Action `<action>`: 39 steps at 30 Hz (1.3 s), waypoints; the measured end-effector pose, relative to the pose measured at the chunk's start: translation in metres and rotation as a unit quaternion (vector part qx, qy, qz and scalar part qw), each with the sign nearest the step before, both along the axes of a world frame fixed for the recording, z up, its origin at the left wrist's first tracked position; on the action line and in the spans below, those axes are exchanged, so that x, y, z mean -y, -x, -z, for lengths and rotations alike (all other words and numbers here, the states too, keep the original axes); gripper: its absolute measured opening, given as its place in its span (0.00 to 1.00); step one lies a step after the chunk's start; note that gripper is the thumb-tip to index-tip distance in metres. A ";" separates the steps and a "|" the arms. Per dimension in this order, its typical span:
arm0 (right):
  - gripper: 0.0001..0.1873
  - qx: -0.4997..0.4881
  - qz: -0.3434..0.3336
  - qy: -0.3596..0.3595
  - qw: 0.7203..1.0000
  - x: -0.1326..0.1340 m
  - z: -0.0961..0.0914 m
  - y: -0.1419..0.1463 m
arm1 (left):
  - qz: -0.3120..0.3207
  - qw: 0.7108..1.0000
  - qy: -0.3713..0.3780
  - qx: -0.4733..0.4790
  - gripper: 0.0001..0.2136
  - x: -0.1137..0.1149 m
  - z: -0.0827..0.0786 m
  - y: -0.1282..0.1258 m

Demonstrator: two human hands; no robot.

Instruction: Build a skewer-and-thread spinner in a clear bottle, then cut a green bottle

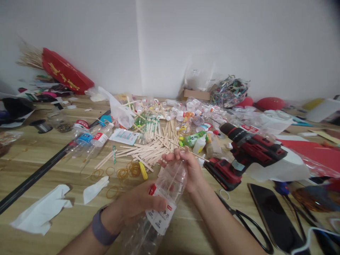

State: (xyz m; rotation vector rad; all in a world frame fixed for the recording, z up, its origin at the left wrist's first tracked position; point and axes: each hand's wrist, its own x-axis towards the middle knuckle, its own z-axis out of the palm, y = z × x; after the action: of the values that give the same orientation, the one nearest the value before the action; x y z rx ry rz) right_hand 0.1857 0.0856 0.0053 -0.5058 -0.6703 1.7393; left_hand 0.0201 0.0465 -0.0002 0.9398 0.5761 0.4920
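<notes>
A clear plastic bottle (174, 177) with a red and white label lies tilted across the front of the table, its far end pointing away from me. My left hand (143, 202) is wrapped round its label, thumb on top. At the far end, the curled fingers of my right hand (192, 168) close over the bottle and hide its neck. A thin wooden stick (200, 157) juts out to the right from behind these fingers; whether they grip it I cannot tell. Beyond the hands lie many flat wooden sticks (143, 150).
A red and black cordless drill (255, 145) stands at the right, with black-handled scissors (249, 221) and a phone (273, 216) in front. Rubber bands (127, 171), a yellow utility knife (143, 170) and white tissue (44, 210) lie left. Several bottles (99, 138) are scattered behind.
</notes>
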 end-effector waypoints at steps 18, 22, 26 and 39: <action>0.12 0.062 0.028 0.067 0.995 -0.001 0.005 -0.001 | -0.010 0.991 -0.127 -0.048 0.30 -0.003 0.020 0.002; 0.13 0.078 0.023 0.075 0.994 0.004 -0.002 0.000 | -0.028 0.991 -0.128 -0.028 0.29 0.002 0.014 0.001; 0.18 0.081 0.021 0.062 0.995 0.010 -0.011 -0.001 | 0.028 0.998 -0.043 0.035 0.23 0.004 0.014 0.010; 0.31 0.266 0.002 -0.067 0.962 0.091 0.039 0.012 | 0.102 0.964 0.115 0.215 0.29 -0.036 0.034 0.016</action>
State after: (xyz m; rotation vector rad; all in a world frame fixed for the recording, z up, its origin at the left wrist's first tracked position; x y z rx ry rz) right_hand 0.1737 -0.0057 -0.0335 -0.8909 -1.1547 1.5444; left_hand 0.0044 0.0825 -0.0344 0.6341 0.1357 0.4155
